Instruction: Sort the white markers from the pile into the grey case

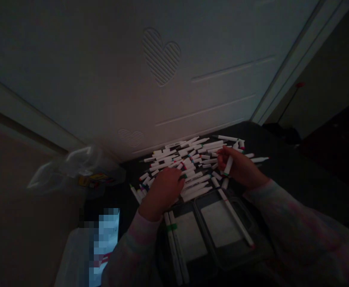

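Observation:
Many white markers (197, 185) and short caps lie in a loose pile on a dark surface, several of them uncapped. My left hand (162, 189) is palm down on the pile's near left side, fingers curled; a green-ended marker lies at its fingertips, and whether they grip it is hidden. At the right of the pile, my right hand (240, 165) pinches a short white marker cap (228, 165) with a green end. Nearest me is an open clear plastic case (197, 207). Two green-banded markers (176, 247) rest along its left half, and a red-ended marker (234, 217) crosses its right half.
Behind the pile rises a white panel with an embossed heart (161, 56). A clear plastic bag (75, 163) stands to the left, beside a small yellow and red box (93, 180). Below them a lit screen (108, 235) is partly pixelated. The scene is dim.

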Demonstrator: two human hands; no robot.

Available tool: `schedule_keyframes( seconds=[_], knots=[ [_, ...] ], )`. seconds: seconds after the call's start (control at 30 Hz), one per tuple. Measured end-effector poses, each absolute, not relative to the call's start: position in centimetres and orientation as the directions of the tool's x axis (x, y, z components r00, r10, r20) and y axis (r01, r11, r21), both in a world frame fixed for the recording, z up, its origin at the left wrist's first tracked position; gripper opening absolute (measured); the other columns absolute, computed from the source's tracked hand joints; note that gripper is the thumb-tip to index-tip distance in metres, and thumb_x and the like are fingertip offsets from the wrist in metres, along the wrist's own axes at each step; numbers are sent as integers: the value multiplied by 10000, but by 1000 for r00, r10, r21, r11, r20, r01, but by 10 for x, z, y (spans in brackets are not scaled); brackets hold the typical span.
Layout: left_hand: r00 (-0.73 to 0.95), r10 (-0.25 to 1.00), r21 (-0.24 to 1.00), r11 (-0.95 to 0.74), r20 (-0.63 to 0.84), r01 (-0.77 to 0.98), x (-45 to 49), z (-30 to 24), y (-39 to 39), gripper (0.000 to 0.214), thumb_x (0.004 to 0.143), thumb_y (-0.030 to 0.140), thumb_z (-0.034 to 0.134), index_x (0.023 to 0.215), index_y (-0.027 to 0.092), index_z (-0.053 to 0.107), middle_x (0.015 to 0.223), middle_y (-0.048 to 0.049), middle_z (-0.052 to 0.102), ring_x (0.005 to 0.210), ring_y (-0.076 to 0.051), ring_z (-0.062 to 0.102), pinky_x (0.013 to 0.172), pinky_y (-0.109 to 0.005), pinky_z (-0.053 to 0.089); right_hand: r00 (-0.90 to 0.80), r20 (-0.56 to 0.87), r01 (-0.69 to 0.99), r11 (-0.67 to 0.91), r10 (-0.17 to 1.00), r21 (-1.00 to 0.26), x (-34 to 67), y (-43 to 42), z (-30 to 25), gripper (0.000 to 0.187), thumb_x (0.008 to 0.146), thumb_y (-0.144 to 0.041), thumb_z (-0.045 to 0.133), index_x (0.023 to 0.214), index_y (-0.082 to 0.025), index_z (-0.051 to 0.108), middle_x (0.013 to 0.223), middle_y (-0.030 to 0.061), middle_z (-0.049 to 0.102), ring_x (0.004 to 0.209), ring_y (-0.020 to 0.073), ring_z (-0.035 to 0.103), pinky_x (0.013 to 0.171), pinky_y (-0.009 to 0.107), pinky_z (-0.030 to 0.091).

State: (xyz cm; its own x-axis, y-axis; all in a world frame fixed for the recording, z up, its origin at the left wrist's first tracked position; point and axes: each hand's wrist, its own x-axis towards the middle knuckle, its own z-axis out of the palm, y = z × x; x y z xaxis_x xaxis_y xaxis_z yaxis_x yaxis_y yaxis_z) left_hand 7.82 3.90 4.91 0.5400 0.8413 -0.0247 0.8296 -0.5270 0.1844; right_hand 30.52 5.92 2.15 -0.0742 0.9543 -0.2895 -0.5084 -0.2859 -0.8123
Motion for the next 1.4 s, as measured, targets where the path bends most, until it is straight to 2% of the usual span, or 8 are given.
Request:
schedule_keyframes(
  seconds=[0.33,0.53,0.77,0.9,1.0,1.13,1.23,1.4],
  knots=[
    [278,948,294,-312,153,903,23,69,52,348,834,307,414,1061,110,588,1082,-111,615,1020,-218,528,923,-360,398,-71,-293,-501,-288,954,-816,304,60,20,211,753,-359,527,720,-150,522,496,-37,441,413,54,380,406,201,296],
    [172,966,288,-224,193,931,3,74,55,361,831,294,382,1057,110,596,1053,-105,631,990,-215,553,904,-353,419,-86,-282,-484,-288,956,-826,303,60,19,202,765,-361,511,718,-164,518,467,-44,415,395,54,347,402,204,271],
    [205,966,241,-239,159,941,18,46,70,343,820,175,362,1065,128,598,1106,-90,619,1048,-187,537,955,-315,389,-92,-283,-471,-292,955,-832,302,60,16,190,756,-347,512,713,-162,525,482,-41,421,393,52,339,404,206,268],
    [227,964,204,-253,141,946,35,26,74,426,849,246,368,1243,106,449,1293,-121,481,1211,-216,405,1011,-360,324,-93,-282,-471,-292,955,-832,302,60,17,203,748,-367,524,723,-165,526,486,-44,412,392,52,331,402,209,264],
    [227,966,176,-246,121,953,41,14,74,468,862,302,364,1283,101,396,1323,-145,442,1242,-245,366,1014,-408,306,-99,-284,-478,-296,954,-827,303,60,18,209,745,-374,529,731,-165,527,485,-43,419,399,58,344,400,211,269],
    [211,970,140,-227,121,964,41,8,75,433,858,310,373,1242,125,451,1319,-154,436,1226,-273,374,996,-444,310,-95,-283,-495,-292,954,-818,303,60,19,203,746,-363,529,732,-160,529,494,-42,436,401,55,348,401,209,278],
    [218,968,129,-233,127,964,38,9,76,371,844,312,399,1155,159,530,1249,-128,502,1174,-262,424,966,-433,345,-92,-285,-500,-292,954,-815,303,59,20,202,740,-352,539,719,-151,530,496,-40,437,402,49,348,405,204,279],
    [248,959,143,-267,139,953,37,12,77,309,828,307,421,994,142,622,1144,-129,568,1096,-249,483,943,-422,371,-85,-275,-503,-280,958,-818,303,58,21,187,733,-334,551,723,-148,535,492,-43,430,403,46,349,410,204,281]
  ],
)
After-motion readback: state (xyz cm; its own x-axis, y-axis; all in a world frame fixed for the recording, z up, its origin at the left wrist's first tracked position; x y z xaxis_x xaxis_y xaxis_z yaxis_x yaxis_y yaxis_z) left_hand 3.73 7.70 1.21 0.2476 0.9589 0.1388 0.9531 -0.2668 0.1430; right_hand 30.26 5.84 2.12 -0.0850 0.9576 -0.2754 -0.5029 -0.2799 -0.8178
